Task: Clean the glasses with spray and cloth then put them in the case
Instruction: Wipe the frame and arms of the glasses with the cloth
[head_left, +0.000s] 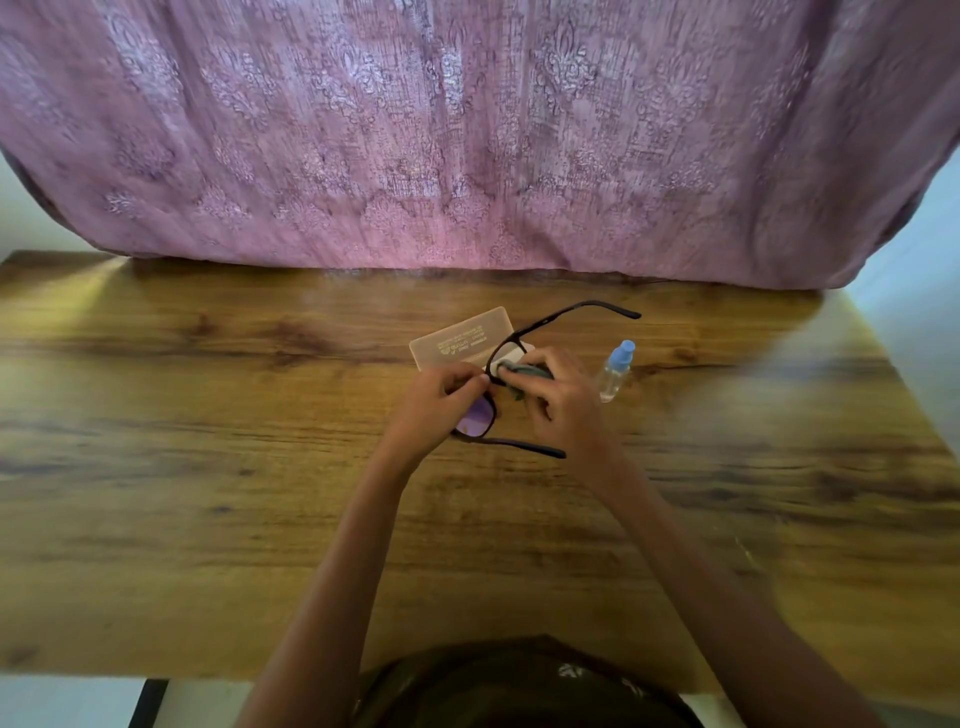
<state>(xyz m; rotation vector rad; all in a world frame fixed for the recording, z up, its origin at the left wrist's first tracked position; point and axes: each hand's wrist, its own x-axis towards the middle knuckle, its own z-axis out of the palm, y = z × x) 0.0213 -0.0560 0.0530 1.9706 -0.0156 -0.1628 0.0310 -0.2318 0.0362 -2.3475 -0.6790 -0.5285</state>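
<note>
Dark-framed glasses (558, 318) with both temples unfolded are held above the wooden table (208, 467). My left hand (439, 402) pinches the frame near the bridge, over the lens closest to me. My right hand (558, 397) grips a grey cloth (524, 370) pressed on the far lens. A small clear spray bottle (615, 371) with a blue cap stands just right of my right hand. The translucent beige case (457, 338) lies flat on the table behind the glasses, partly hidden by them.
A pink patterned curtain (467, 130) hangs along the table's far edge. Bare wooden surface stretches to the left and right of my hands. The table's near edge runs in front of my body.
</note>
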